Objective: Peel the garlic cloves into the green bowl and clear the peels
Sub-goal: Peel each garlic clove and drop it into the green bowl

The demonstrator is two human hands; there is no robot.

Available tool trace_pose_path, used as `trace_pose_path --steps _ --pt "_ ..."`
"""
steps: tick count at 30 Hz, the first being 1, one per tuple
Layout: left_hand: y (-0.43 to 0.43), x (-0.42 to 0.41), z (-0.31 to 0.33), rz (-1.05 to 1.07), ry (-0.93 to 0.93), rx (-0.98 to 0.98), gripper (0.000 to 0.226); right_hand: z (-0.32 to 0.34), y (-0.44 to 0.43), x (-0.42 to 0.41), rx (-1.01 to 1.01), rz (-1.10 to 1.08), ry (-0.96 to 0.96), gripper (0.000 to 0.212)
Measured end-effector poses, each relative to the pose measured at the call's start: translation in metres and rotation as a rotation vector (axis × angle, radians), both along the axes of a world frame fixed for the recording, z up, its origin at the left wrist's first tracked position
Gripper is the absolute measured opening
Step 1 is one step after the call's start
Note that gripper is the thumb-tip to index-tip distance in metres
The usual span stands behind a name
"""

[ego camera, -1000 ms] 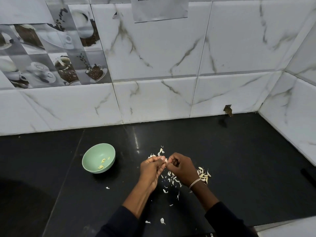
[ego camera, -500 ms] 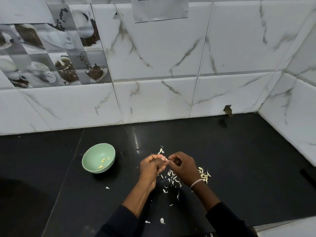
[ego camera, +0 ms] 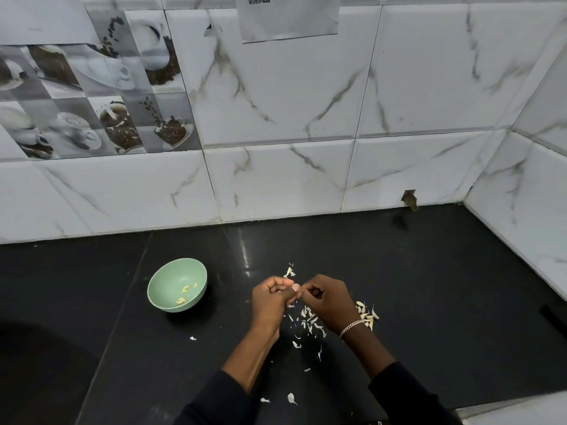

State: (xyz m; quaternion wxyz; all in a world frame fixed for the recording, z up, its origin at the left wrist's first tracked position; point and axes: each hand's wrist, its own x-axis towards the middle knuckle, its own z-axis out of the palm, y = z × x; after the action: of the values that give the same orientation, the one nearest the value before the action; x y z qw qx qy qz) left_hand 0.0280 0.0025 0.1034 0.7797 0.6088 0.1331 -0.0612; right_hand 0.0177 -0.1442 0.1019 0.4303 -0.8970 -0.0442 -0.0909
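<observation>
Both hands meet low over the surface [ego camera: 429, 286], a little to the right of the bowl [ego camera: 171, 273]. The left hand [ego camera: 271, 297] has curled fingers, and its grip pinches a small pale clove [ego camera: 295, 287] at the fingertips. The right hand [ego camera: 328, 302] is curled too, and its grip seems to pinch the same clove from the other side, though the clove is almost hidden. To do this step well, I think the left grip should hold the clove firmly without crushing it. The right nails should catch a loose edge of skin and pull it along the clove, above the peels [ego camera: 310, 320], so that new pieces fall in one place. The clove looks tiny, pale and smooth. A few peeled cloves [ego camera: 184, 291] lie in the bowl, and a small heap [ego camera: 366, 314] of pale pieces lies just beside the right wrist.
</observation>
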Motion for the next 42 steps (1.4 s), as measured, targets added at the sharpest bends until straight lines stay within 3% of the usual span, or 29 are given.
trace_pose_path --steps 7,22,34,39,42 --pt "0.0 -0.002 -0.003 -0.013 -0.032 0.092 0.015 -0.001 0.002 0.0 -0.056 -0.011 0.036 0.015" --pt "-0.002 0.0 -0.002 -0.102 -0.036 0.074 0.007 0.004 0.002 -0.005 0.205 -0.091 0.109 0.02" --pt "0.002 0.001 0.003 -0.234 -0.108 0.113 0.017 0.008 0.001 -0.007 0.273 -0.081 0.151 0.02" --pt "0.0 0.001 0.004 -0.242 -0.125 0.159 0.018 0.009 0.001 -0.008 0.312 -0.093 0.149 0.036" --pt "0.0 0.001 0.005 -0.248 -0.135 0.188 0.018 0.01 0.002 -0.008 0.318 -0.104 0.163 0.031"
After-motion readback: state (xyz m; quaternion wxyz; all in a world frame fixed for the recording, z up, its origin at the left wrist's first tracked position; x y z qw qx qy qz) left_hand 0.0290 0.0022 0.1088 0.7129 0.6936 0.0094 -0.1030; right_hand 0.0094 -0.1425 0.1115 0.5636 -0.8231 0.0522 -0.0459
